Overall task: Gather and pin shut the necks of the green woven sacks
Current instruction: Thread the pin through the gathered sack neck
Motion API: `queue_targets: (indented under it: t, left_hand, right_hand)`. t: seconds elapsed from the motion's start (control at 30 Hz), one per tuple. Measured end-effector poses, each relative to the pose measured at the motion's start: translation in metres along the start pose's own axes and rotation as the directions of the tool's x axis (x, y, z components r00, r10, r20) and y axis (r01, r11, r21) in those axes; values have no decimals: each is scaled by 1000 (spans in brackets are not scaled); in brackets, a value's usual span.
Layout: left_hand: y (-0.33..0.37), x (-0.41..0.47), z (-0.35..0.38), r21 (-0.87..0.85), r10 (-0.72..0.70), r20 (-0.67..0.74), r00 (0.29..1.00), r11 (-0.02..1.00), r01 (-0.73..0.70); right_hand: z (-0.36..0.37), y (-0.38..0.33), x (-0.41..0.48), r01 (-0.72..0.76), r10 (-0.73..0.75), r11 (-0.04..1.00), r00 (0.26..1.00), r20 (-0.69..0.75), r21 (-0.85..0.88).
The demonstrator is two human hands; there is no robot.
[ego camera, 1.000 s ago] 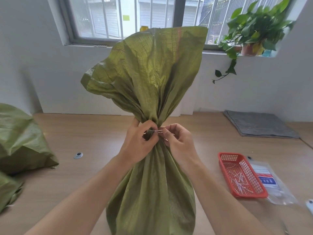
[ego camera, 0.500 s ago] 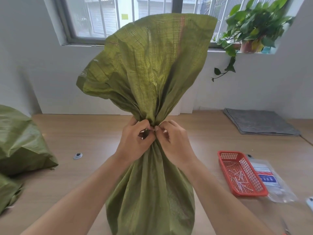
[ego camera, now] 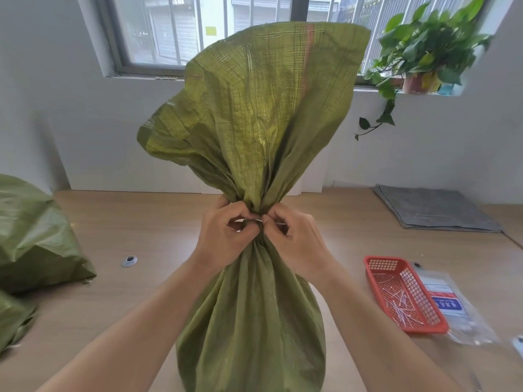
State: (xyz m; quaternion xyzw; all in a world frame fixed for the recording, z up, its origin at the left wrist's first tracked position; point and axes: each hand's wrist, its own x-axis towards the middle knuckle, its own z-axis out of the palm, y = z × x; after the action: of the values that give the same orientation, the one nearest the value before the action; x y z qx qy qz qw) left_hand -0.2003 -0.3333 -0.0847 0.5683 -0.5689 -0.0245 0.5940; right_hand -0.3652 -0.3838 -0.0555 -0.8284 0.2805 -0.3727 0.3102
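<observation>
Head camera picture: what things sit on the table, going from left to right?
lying green sack → small round disc → standing green sack → red basket of pins → clear plastic bag

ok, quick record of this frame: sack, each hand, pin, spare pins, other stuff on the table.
sack: upright on table, neck gathered, top fanned out above
left hand: grips the neck
right hand: pinches pin at the neck, beside left hand
pin depth: cannot tell
basket: red, right of sack, loose pins inside
other: plastic bag beside basket; more sacks at left; grey mat far right
</observation>
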Motion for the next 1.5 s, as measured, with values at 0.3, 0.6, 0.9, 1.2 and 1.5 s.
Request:
queue_targets:
  t: [0.3,0.6,0.9,1.2,1.5]
  left_hand:
    - [0,-6,-5,-136,-12,92,996,990,24]
    - [1,-3,0,-200,-79,45,996,976,87]
    - [-4,2,-1,-168,-76,20,997,983,78]
    - [-15,3,0,-95,-108,-29,994,990,105]
    - [-6,-2,2,-214,-169,115,979,958,191]
  right_hand:
    - [-8,-2,2,-36,35,999,999,25,40]
    - [-6,0,-1,4,-5,1000,1000,15,16]
    - [-3,0,-3,2,-3,1000,1000,25,27]
    - [-2,2,0,-1,0,1000,999,45,29]
    - [-1,11,-5,-106,106,991,994,-1,79]
